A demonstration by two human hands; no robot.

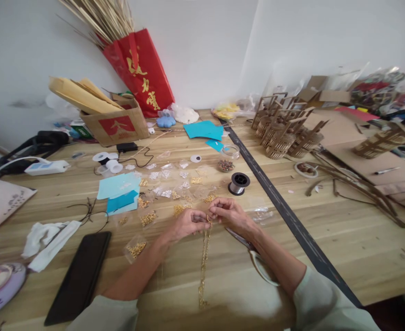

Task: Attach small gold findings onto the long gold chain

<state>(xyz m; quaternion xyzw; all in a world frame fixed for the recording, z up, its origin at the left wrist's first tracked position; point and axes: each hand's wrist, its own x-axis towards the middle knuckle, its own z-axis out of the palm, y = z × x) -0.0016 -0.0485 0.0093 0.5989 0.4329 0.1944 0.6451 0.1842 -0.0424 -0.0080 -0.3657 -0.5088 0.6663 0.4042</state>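
Observation:
A gold chain (203, 271) hangs from my fingertips down over the wooden table, its lower end bunched near the front. My left hand (188, 225) pinches the upper part of the chain between thumb and fingers. Close beside it, my right hand (230, 214) has its thumb and forefinger pressed together at the chain's top; any small piece between them is too small to make out. Scissors (262, 269) lie partly under my right forearm. Just beyond my hands are small clear bags of gold beads (149, 219) and a black spool of fine wire (239, 183).
A black phone (80, 276) and white tissues (51, 243) lie at left. Blue sheets (120, 191) lie beyond them. A dark strip (278, 197) crosses the table on the right. Small woven baskets (280, 133), a cardboard box (116, 122) and a red bag (143, 69) stand at the back.

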